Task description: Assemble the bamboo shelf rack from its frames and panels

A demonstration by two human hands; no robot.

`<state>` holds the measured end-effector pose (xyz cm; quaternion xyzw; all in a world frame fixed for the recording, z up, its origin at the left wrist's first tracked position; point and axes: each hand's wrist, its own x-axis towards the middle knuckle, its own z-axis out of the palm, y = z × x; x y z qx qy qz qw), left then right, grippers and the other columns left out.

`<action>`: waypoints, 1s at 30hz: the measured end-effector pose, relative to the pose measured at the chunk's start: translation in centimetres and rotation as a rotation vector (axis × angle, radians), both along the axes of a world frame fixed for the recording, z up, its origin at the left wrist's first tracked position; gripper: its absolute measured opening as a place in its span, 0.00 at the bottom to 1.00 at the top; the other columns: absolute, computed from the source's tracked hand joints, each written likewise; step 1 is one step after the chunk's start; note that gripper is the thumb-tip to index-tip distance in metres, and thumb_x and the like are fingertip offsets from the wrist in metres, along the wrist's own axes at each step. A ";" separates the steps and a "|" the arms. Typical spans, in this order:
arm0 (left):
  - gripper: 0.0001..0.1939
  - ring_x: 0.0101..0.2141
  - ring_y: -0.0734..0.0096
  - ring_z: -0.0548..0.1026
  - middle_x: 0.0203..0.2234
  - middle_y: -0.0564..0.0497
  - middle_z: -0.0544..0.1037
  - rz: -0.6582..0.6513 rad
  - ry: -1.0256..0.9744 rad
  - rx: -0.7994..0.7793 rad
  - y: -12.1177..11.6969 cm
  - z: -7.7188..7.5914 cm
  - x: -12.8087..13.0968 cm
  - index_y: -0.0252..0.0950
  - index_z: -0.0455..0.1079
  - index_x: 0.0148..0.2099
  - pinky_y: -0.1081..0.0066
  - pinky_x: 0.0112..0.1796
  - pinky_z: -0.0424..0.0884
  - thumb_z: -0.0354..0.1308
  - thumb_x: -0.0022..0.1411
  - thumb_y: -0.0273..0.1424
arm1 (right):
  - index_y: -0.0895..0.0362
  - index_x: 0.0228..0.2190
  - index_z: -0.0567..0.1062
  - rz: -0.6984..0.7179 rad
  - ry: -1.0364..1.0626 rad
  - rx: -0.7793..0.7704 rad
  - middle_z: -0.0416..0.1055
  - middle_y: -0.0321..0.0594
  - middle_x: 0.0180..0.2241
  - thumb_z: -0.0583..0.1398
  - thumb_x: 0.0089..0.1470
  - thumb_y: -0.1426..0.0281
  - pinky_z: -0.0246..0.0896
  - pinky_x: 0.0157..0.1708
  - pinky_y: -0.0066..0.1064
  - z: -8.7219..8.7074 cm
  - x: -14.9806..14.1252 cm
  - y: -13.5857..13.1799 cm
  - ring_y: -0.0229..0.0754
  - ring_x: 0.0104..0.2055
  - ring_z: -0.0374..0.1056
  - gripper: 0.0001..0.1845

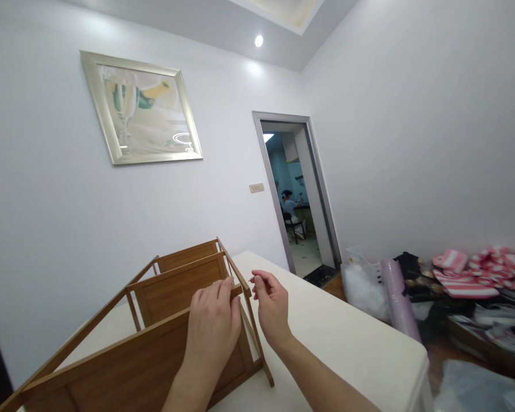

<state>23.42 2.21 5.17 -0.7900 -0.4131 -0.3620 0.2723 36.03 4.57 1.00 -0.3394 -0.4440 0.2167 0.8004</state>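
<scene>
A brown wooden rack [111, 366], made of panels joined by slim rails, stands on a white table [335, 332]. My left hand [214, 320] curls over the top edge of the nearest panel, close to its right corner, fingers wrapped around the wood. Just right of that corner, beside the sloping side rail, is my right hand [272, 303]. Its thumb and fingertips are pinched together, with a tiny thin item at their tips that is too small to name. Part of the panel's corner is hidden behind my left hand.
Right of the table lie a purple roll [399, 303], a clear plastic bag [364, 286], pink striped cloth [472, 274] and a box of things [480, 343]. A doorway [300, 200] opens at the back, where a person [289, 206] sits. A framed picture [150, 114] hangs left.
</scene>
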 end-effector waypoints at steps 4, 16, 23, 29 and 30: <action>0.11 0.37 0.61 0.74 0.37 0.47 0.78 -0.001 -0.046 -0.073 1.0 -0.1 1.7 0.35 0.70 0.46 0.64 0.39 0.63 0.49 0.65 0.26 | 0.54 0.38 0.78 0.014 -0.012 -0.009 0.76 0.41 0.35 0.58 0.58 0.58 0.66 0.32 0.32 -0.3 0.0 0.3 0.41 0.34 0.70 0.15; 0.09 0.34 0.63 0.73 0.34 0.49 0.77 -0.006 -0.022 -0.029 1.0 -0.4 1.1 0.38 0.72 0.46 0.65 0.36 0.62 0.52 0.66 0.30 | 0.54 0.38 0.78 0.051 -0.027 -0.015 0.77 0.41 0.37 0.59 0.58 0.59 0.67 0.34 0.32 -0.6 -0.3 0.2 0.42 0.36 0.71 0.14; 0.09 0.33 0.66 0.73 0.32 0.50 0.76 -0.029 -0.041 -0.008 0.9 -0.4 0.8 0.39 0.72 0.46 0.67 0.35 0.61 0.53 0.66 0.30 | 0.54 0.37 0.79 0.057 -0.064 -0.003 0.77 0.42 0.37 0.59 0.57 0.59 0.66 0.34 0.33 -1.2 -0.1 0.6 0.43 0.37 0.71 0.14; 0.09 0.33 0.67 0.72 0.33 0.50 0.76 -0.052 -0.054 -0.023 0.9 -0.4 0.7 0.39 0.72 0.47 0.66 0.36 0.62 0.53 0.66 0.29 | 0.54 0.41 0.76 0.069 -0.022 -0.017 0.75 0.41 0.40 0.60 0.56 0.59 0.66 0.33 0.33 -1.3 -0.2 0.8 0.43 0.37 0.70 0.15; 0.09 0.33 0.67 0.72 0.33 0.50 0.76 -0.051 -0.055 -0.021 0.9 -0.5 0.7 0.39 0.72 0.47 0.66 0.36 0.62 0.53 0.66 0.30 | 0.54 0.41 0.76 0.069 -0.013 -0.016 0.75 0.41 0.40 0.60 0.56 0.59 0.66 0.33 0.33 -1.3 -0.2 0.8 0.42 0.37 0.70 0.15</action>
